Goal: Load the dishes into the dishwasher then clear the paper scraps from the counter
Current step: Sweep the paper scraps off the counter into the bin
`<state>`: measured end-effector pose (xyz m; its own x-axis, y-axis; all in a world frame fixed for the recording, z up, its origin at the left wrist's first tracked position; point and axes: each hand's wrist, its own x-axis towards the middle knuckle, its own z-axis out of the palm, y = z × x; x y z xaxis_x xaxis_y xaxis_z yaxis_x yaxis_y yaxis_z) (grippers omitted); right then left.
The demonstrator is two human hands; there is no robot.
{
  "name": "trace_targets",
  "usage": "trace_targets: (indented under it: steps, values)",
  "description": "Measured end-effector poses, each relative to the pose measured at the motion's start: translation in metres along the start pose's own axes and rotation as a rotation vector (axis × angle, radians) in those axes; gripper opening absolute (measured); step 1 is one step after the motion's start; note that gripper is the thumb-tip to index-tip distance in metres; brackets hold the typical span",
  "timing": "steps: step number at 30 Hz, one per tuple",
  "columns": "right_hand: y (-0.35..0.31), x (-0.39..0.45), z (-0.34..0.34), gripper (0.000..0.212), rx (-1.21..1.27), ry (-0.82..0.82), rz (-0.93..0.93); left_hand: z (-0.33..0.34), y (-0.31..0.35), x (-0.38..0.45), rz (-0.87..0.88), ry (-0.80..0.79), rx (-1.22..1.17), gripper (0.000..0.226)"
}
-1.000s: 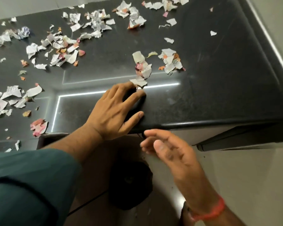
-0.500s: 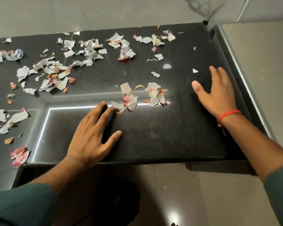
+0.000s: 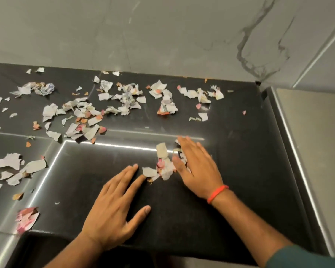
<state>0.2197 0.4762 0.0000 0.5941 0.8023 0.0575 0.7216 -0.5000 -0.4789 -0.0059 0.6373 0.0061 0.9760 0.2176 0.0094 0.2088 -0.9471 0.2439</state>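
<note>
Both hands lie flat on the black counter (image 3: 230, 200), fingers straight and released, grasping nothing. The left hand (image 3: 112, 211) rests palm down near the front edge, its fingers (image 3: 128, 175) spread and pointing toward the wall, the index tip touching the near edge of a small pile (image 3: 161, 165) of torn paper. The right hand (image 3: 198, 167) lies on the other side of that pile, its thumb side against the scraps and its fingers stretched out flat over some of them; it is a little blurred, so how many pieces lie beneath it cannot be told. A red band (image 3: 217, 193) circles the right wrist, and a green sleeve (image 3: 307, 258) shows at the lower right corner. The pile sits between the two hands, on a bright line of reflected light that crosses the counter. Many more scraps (image 3: 81, 115), white, grey and some orange or pink, lie scattered across the back half of the counter near the grey wall (image 3: 162, 31). Another group (image 3: 8, 167) lies at the left edge, and a pink piece (image 3: 26, 219) lies near the front left corner. At the right, a pale metal strip (image 3: 298, 161) runs along the counter's edge. The dishwasher and dishes are not in view.
</note>
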Motion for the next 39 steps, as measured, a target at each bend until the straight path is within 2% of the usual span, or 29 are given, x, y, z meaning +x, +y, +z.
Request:
trace_targets:
  steps: [3, 11, 14, 16, 19, 23, 26, 28, 30, 33, 37, 39]
  values:
    - [0.003, 0.001, -0.001, 0.084, 0.011, 0.003, -0.024, -0.001, 0.001, 0.002, -0.008, -0.009, 0.014, 0.075]
    - [-0.006, 0.000, -0.008, 0.080, 0.069, 0.014, 0.046, -0.006, -0.002, 0.009, -0.007, -0.090, 0.109, 0.078]
    - [-0.009, 0.000, -0.014, 0.081, 0.064, -0.022, 0.056, -0.011, 0.002, 0.013, -0.025, -0.095, 0.100, 0.070]
    - [-0.009, 0.003, -0.016, 0.084, 0.050, -0.037, 0.050, -0.009, 0.004, 0.017, -0.056, -0.013, 0.035, 0.059]
    - [-0.007, 0.007, -0.011, 0.082, 0.033, -0.020, 0.028, 0.005, -0.001, 0.022, -0.040, 0.093, -0.008, 0.053]
    - [0.004, 0.007, 0.001, 0.063, 0.022, 0.134, 0.014, 0.037, -0.004, 0.041, -0.028, 0.260, 0.065, 0.047]
    - [0.011, 0.012, 0.003, 0.057, 0.064, 0.284, 0.013, 0.056, 0.012, 0.063, -0.164, 0.383, 0.021, 0.043]
    - [0.010, 0.015, 0.002, 0.054, 0.101, 0.387, 0.031, 0.058, 0.024, 0.085, -0.239, 0.486, 0.118, 0.040]
    - [0.007, 0.015, 0.001, 0.054, 0.112, 0.426, 0.044, 0.060, 0.031, 0.107, -0.325, 0.440, 0.100, 0.041]
    - [0.001, 0.013, -0.001, 0.050, 0.086, 0.385, 0.039, 0.061, 0.045, 0.134, -0.343, 0.465, 0.140, 0.050]
    - [0.006, 0.016, 0.001, 0.047, 0.107, 0.249, 0.020, 0.051, 0.052, 0.156, -0.187, 0.248, 0.037, 0.051]
    - [0.022, 0.024, 0.007, 0.040, 0.059, 0.247, -0.066, 0.072, 0.045, 0.156, -0.121, 0.237, 0.176, 0.044]
